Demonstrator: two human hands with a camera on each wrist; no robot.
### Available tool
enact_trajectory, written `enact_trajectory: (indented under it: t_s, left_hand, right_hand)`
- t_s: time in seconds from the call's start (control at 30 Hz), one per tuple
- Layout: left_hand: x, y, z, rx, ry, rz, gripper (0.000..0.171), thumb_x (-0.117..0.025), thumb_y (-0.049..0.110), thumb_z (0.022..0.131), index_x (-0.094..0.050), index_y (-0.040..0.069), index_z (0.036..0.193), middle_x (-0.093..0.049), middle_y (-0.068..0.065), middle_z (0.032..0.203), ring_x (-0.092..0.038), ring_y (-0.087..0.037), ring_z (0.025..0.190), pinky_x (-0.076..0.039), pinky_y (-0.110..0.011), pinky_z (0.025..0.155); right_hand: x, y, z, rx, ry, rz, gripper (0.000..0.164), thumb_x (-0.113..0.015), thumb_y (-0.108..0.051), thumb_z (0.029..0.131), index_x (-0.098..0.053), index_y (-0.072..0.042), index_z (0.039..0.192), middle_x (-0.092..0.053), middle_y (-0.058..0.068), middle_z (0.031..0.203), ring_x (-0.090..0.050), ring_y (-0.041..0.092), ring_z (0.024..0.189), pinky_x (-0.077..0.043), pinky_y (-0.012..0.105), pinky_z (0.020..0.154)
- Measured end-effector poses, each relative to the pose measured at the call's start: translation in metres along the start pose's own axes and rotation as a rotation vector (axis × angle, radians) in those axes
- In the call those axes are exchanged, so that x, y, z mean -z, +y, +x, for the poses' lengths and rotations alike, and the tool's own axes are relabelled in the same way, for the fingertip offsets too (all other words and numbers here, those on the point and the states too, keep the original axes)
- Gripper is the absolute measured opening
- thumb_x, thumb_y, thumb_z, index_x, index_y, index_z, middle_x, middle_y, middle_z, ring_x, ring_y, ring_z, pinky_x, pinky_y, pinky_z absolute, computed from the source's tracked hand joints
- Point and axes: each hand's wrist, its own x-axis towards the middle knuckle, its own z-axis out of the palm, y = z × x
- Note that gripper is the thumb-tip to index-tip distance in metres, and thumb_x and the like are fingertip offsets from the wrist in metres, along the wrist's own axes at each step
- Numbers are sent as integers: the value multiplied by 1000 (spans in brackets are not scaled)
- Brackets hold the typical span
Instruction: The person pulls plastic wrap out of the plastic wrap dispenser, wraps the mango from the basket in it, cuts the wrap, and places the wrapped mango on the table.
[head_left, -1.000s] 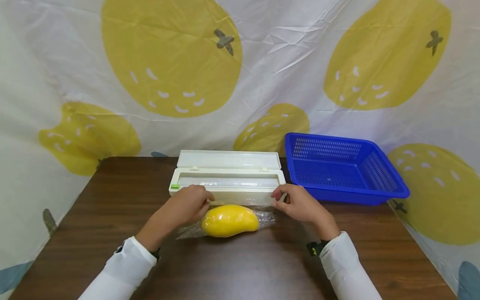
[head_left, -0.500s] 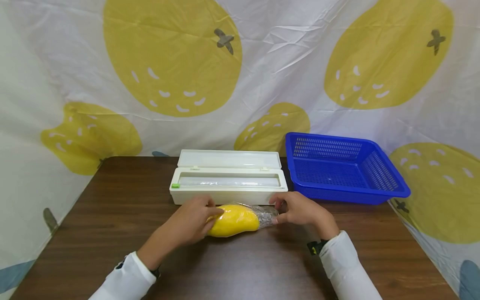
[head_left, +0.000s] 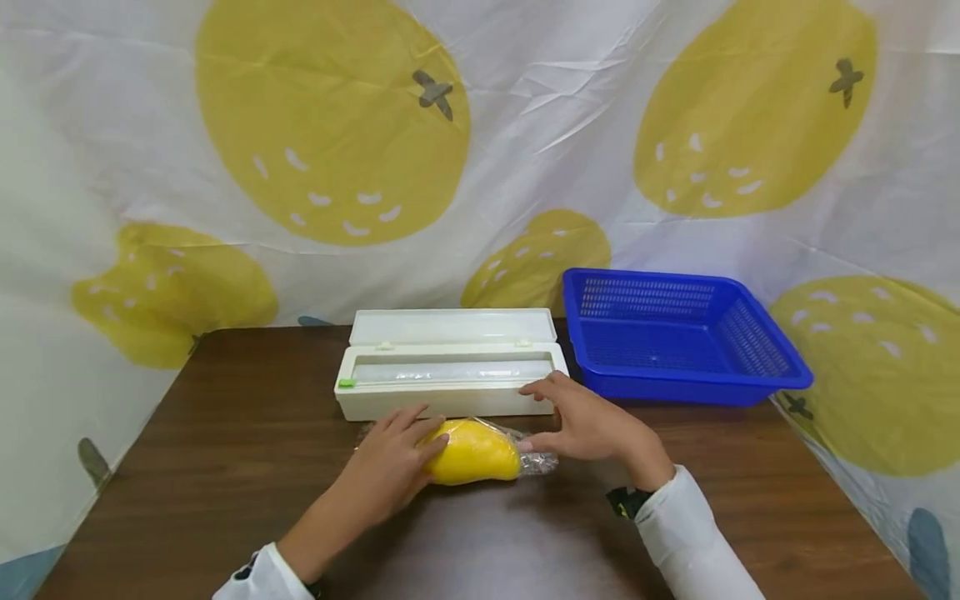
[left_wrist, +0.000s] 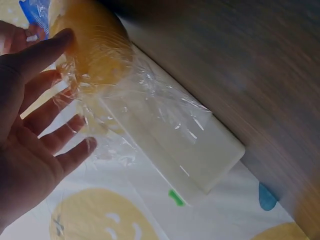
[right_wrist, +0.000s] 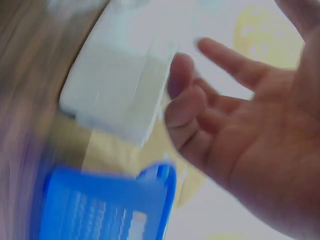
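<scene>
A yellow mango [head_left: 480, 454] in clear plastic wrap lies on the table, in front of the white wrap dispenser [head_left: 442, 405]. My left hand [head_left: 392, 457] rests its fingers on the mango's left end; in the left wrist view its fingers are spread and the thumb tip lies against the mango [left_wrist: 95, 45]. Loose plastic wrap [left_wrist: 165, 97] trails from that end. At the other end, my right hand [head_left: 596, 423] has its thumb by the crumpled wrap [head_left: 540, 463], its index finger reaching over the dispenser's front corner. The right wrist view shows nothing gripped in that hand [right_wrist: 240, 130].
The dispenser's lid [head_left: 453, 326] stands raised at the back, showing the wrap roll [head_left: 450, 371] inside and a green slider [head_left: 346, 383] at its left. A blue plastic basket [head_left: 697, 385] stands to its right. Behind hangs a fruit-printed cloth [head_left: 540, 158].
The left hand has come over the mango's left end and its fingers have spread out. The right hand's fingers have loosened and straightened near the wrap's right end. The head view has shifted slightly.
</scene>
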Motion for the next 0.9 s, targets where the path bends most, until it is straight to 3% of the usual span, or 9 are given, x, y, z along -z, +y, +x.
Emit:
enact_trajectory:
  t_s: [0.1, 0.2, 0.33, 0.43, 0.6, 0.7, 0.77, 0.9]
  left_hand:
    - [-2, 1, 0, -10, -11, -22, 47, -86, 26, 73, -75, 10, 116, -65, -17, 131, -46, -41, 129, -46, -59, 100]
    - [-3, 3, 0, -14, -26, -52, 47, -84, 27, 75, -73, 10, 117, -66, -17, 130, -49, -40, 127, -47, -62, 98]
    - [-5, 7, -3, -8, -15, -47, 45, -83, 29, 74, -72, 9, 114, -71, -15, 122, -57, -35, 117, -49, -55, 95]
    - [-3, 7, -2, 8, -28, -63, 46, -82, 33, 74, -73, 9, 112, -72, -14, 119, -59, -32, 112, -50, -51, 92]
    - [9, -4, 13, 76, -31, -275, 32, -76, 33, 82, -78, 7, 100, -78, -9, 101, -68, -22, 93, -59, -44, 81]
    - [15, -17, 29, 138, -25, -379, 22, -73, 26, 88, -79, 7, 96, -79, -6, 91, -70, -19, 82, -61, -41, 72]
    - [17, -24, 40, 173, -72, -421, 22, -72, 24, 88, -78, 5, 99, -79, -8, 92, -70, -19, 81, -61, -42, 72]
    - [13, -33, 57, 174, -258, -541, 26, -71, 24, 89, -76, 4, 106, -79, -10, 98, -70, -19, 86, -61, -41, 76]
  right_hand:
    - [-10, -14, 5, 89, 17, -10, 73, -67, -49, 89, -48, -4, 143, -54, 17, 135, -56, 30, 111, -51, 50, 94]
    - [-29, -23, 11, 171, 22, -73, 66, -65, -45, 92, -51, -2, 141, -55, 14, 139, -51, 26, 123, -46, 50, 103]
    - [-53, -27, 17, 288, 112, -183, 51, -71, -35, 89, -64, -2, 126, -69, 10, 121, -61, 21, 108, -53, 44, 94]
    - [-60, -27, 20, 324, 193, -262, 43, -75, -32, 85, -70, -4, 117, -74, 7, 108, -66, 19, 94, -58, 41, 82]
    - [-60, -32, 21, 316, 218, -349, 35, -79, -34, 81, -75, -10, 107, -76, 0, 95, -66, 13, 82, -58, 35, 73]
    - [-56, -38, 20, 295, 221, -408, 35, -83, -38, 75, -77, -13, 98, -77, -3, 88, -65, 11, 78, -54, 37, 75]
    - [-54, -42, 19, 278, 226, -450, 37, -86, -41, 69, -76, -14, 93, -75, -3, 85, -64, 13, 77, -51, 39, 75]
    - [-51, -48, 17, 247, 233, -472, 48, -92, -41, 59, -69, -14, 91, -68, -1, 85, -60, 18, 83, -47, 40, 74]
